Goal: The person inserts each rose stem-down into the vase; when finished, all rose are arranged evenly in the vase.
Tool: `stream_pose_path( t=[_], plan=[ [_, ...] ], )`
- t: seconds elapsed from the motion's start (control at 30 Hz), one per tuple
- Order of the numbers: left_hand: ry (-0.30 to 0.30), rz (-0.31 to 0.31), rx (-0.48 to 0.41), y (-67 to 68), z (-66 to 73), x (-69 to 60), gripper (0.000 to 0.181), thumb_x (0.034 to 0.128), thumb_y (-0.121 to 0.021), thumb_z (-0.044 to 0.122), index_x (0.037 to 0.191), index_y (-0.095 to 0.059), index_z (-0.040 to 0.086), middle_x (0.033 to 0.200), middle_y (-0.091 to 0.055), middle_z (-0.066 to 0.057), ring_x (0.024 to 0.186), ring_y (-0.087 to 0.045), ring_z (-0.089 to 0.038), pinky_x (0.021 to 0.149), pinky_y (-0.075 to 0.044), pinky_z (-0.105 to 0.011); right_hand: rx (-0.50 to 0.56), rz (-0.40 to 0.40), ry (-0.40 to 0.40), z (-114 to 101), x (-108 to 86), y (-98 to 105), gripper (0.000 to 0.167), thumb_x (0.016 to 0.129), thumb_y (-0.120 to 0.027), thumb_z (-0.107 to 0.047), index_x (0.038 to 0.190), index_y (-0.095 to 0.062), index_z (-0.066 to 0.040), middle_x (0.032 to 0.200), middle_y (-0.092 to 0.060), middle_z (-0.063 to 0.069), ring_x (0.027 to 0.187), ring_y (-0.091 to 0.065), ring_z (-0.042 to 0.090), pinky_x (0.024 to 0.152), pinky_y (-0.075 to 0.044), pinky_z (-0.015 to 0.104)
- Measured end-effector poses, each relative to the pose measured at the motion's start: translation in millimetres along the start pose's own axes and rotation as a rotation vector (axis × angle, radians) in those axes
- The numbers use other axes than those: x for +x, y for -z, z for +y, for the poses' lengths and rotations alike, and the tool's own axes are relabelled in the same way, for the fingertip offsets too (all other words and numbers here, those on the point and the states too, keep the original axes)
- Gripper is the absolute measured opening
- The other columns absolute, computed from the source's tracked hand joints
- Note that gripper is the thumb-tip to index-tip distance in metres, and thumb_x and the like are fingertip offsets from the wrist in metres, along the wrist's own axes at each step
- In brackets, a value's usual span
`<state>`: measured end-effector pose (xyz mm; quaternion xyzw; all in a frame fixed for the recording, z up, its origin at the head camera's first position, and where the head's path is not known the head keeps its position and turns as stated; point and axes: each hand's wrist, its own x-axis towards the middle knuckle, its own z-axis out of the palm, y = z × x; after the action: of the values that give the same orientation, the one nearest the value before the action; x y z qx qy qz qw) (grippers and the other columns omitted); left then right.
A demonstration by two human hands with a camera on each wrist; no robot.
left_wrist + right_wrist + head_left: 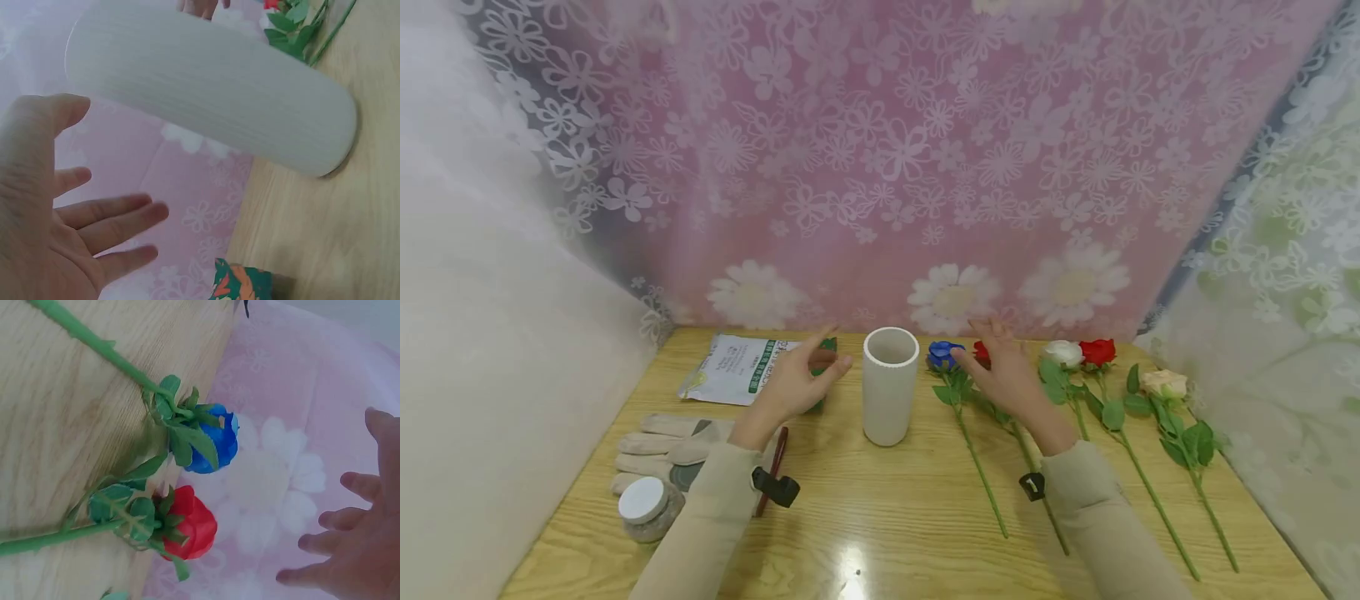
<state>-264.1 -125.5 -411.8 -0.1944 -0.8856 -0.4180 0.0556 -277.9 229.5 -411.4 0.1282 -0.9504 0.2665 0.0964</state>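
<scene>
A white ribbed vase stands upright on the wooden table between the two hands. My left hand hovers to its left with fingers spread, apart from the vase in the left wrist view. My right hand is raised over the roses with its fingers extended and nothing held. Below it lie a blue rose and a red rose, both on green stems. Part of that red rose is hidden by the hand in the head view.
Further right lie a white rose, another red rose and a cream rose. To the left are a printed packet, gloves, a lidded jar, a dark red stick and a green patterned box.
</scene>
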Motion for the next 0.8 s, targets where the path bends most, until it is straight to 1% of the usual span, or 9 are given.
stream_pose_path(
  t=[0.07,0.1,0.17,0.27,0.33,0.4,0.53,0.63,0.8],
  plan=[
    [-0.021,-0.005,-0.076,-2.4,1.7,-3.8,0.066,0.1049,-0.066,0.039,0.164,-0.040,0.026,0.134,-0.073,-0.014,0.122,-0.072,-0.033,0.103,-0.058,-0.058,0.048,0.029,-0.015,5,-4.6,5,0.073,0.109,-0.054,-0.051,0.168,-0.032,-0.015,0.164,-0.040,0.029,0.148,-0.041,0.053,0.118,-0.035,0.073],
    [-0.030,-0.014,-0.124,-3.6,2.8,-5.6,0.064,0.1044,-0.068,0.036,0.163,-0.043,0.025,0.134,-0.072,-0.014,0.123,-0.071,-0.034,0.103,-0.058,-0.058,0.073,0.040,-0.031,7,-7.2,9,0.073,0.109,-0.055,-0.052,0.167,-0.033,-0.015,0.148,-0.056,0.031,0.132,-0.057,0.053,0.107,-0.050,0.067],
    [-0.049,-0.038,-0.218,-7.1,3.0,-8.3,0.064,0.1033,-0.070,0.031,0.161,-0.045,0.024,0.138,-0.069,-0.016,0.127,-0.068,-0.036,0.105,-0.057,-0.057,0.108,0.078,-0.053,14,-12.8,16,0.071,0.108,-0.056,-0.050,0.165,-0.037,-0.012,0.133,-0.066,0.032,0.105,-0.067,0.054,0.083,-0.061,0.061],
    [-0.079,-0.084,-0.327,-11.9,4.3,-11.0,0.068,0.1016,-0.073,0.029,0.162,-0.044,0.021,0.149,-0.060,-0.021,0.136,-0.061,-0.041,0.110,-0.053,-0.060,0.176,0.124,-0.085,28,-21.3,26,0.067,0.108,-0.060,-0.045,0.162,-0.043,-0.008,0.121,-0.073,0.030,0.093,-0.071,0.051,0.075,-0.063,0.057],
    [-0.099,-0.111,-0.381,-15.4,5.2,-10.9,0.072,0.1006,-0.074,0.032,0.163,-0.041,0.020,0.155,-0.054,-0.022,0.141,-0.055,-0.045,0.113,-0.048,-0.064,0.191,0.169,-0.090,40,-27.5,32,0.063,0.108,-0.062,-0.040,0.158,-0.048,-0.005,0.145,-0.061,0.029,0.116,-0.069,0.050,0.091,-0.062,0.061],
    [-0.096,-0.128,-0.413,-17.8,8.3,-11.0,0.076,0.0988,-0.076,0.034,0.164,-0.040,0.022,0.160,-0.050,-0.019,0.145,-0.051,-0.046,0.116,-0.044,-0.067,0.215,0.205,-0.107,53,-33.6,38,0.059,0.107,-0.064,-0.037,0.156,-0.052,-0.006,0.144,-0.064,0.026,0.123,-0.069,0.043,0.093,-0.064,0.047],
    [-0.071,-0.125,-0.430,-23.5,13.3,-9.1,0.081,0.0955,-0.080,0.036,0.165,-0.039,0.028,0.162,-0.048,-0.011,0.148,-0.048,-0.040,0.119,-0.040,-0.067,0.289,0.244,-0.152,75,-46.6,53,0.056,0.106,-0.065,-0.035,0.153,-0.055,-0.006,0.136,-0.070,0.022,0.104,-0.073,0.003,0.080,-0.059,0.014],
    [-0.065,-0.117,-0.427,-27.7,16.1,-7.9,0.085,0.0950,-0.081,0.034,0.166,-0.035,0.028,0.160,-0.051,-0.009,0.148,-0.049,-0.035,0.119,-0.040,-0.066,0.359,0.239,-0.190,90,-55.8,64,0.059,0.106,-0.066,-0.036,0.153,-0.054,-0.003,0.118,-0.077,-0.002,0.089,-0.065,-0.017,0.074,-0.056,0.008],
    [-0.062,-0.106,-0.432,-35.1,17.6,-8.1,0.086,0.0959,-0.081,0.030,0.167,-0.032,0.028,0.159,-0.053,-0.010,0.147,-0.052,-0.034,0.118,-0.043,-0.065,0.419,0.237,-0.234,118,-71.9,81,0.057,0.106,-0.066,-0.032,0.151,-0.053,0.002,0.098,-0.064,-0.038,0.082,-0.070,-0.013,0.071,-0.059,0.011]
  ],
)
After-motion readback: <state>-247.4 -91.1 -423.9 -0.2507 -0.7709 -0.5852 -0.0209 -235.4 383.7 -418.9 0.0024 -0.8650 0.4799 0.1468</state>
